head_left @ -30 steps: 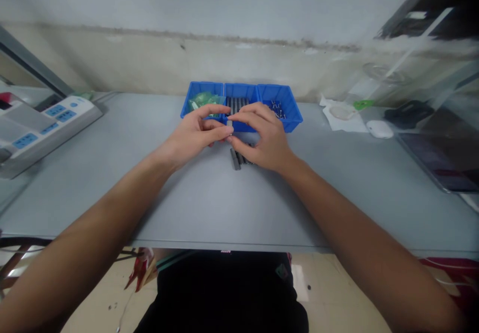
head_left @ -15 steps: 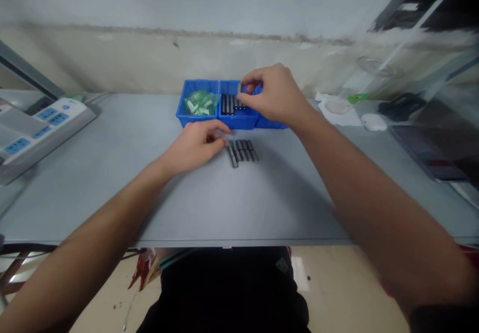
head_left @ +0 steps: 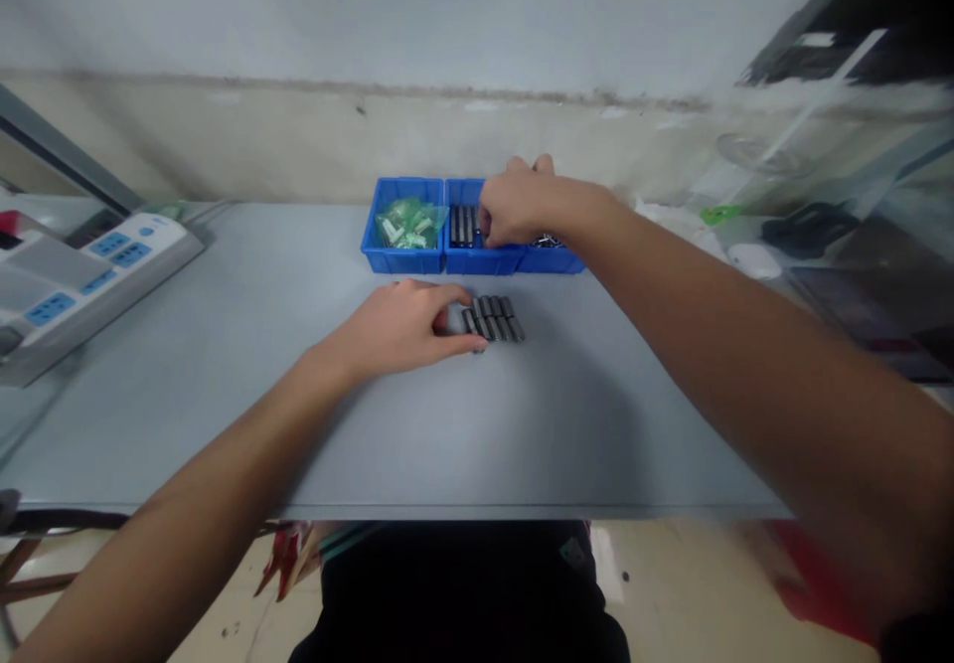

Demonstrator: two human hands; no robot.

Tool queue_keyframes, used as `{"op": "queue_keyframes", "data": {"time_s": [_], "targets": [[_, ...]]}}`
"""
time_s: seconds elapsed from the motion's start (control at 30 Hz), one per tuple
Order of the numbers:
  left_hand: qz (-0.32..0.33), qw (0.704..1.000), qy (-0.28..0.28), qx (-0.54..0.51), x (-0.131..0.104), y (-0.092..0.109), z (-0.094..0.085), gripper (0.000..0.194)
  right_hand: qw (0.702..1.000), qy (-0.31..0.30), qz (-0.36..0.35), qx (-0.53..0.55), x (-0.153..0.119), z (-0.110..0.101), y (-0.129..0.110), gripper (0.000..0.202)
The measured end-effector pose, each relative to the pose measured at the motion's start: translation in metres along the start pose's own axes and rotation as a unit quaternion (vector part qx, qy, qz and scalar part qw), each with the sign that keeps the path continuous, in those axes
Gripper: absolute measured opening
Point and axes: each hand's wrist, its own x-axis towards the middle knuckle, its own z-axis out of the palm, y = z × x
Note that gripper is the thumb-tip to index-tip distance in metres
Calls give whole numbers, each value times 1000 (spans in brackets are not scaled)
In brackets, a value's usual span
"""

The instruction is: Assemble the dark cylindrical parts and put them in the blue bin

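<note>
Two short rows of dark metal cylinders (head_left: 496, 319) lie on the grey table. My left hand (head_left: 413, 327) is at their left end, thumb and forefinger apart around the leftmost pieces. My right hand (head_left: 518, 204) reaches down into the middle blue bin (head_left: 483, 261), its fingers curled; what they hold, if anything, is hidden. More dark cylinders (head_left: 462, 226) stand in a row inside that bin, left of the fingers. The left blue bin (head_left: 406, 261) holds green plastic bags (head_left: 408, 223) with pale parts. Small shiny parts show in the right blue bin (head_left: 552, 262), partly under my right wrist.
A white power strip (head_left: 111, 270) with blue sockets lies on the table (head_left: 417, 444) at the left. At the right are a white mouse-like object (head_left: 754, 260), a black item (head_left: 809, 229) and a green clip (head_left: 719, 214). A wall stands behind the bins.
My right hand has lowered into the middle bin, and the cylinder seen in its fingers is now out of sight. My left hand has moved closer around the cylinders on the table. The view has shifted slightly.
</note>
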Motion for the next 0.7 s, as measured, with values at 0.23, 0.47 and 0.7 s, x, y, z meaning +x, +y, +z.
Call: {"op": "queue_keyframes", "data": {"time_s": [0.23, 0.47, 0.7], "targets": [[-11, 1000, -19, 1, 0, 2, 1, 65, 998, -41, 37, -26, -9, -13, -21, 23], [-25, 999, -32, 6, 1, 2, 2, 67, 999, -3, 22, -36, -12, -9, -22, 20], [-17, 999, -28, 12, 1, 2, 2, 64, 998, 6, 29, -49, -6, -2, -13, 17]]}}
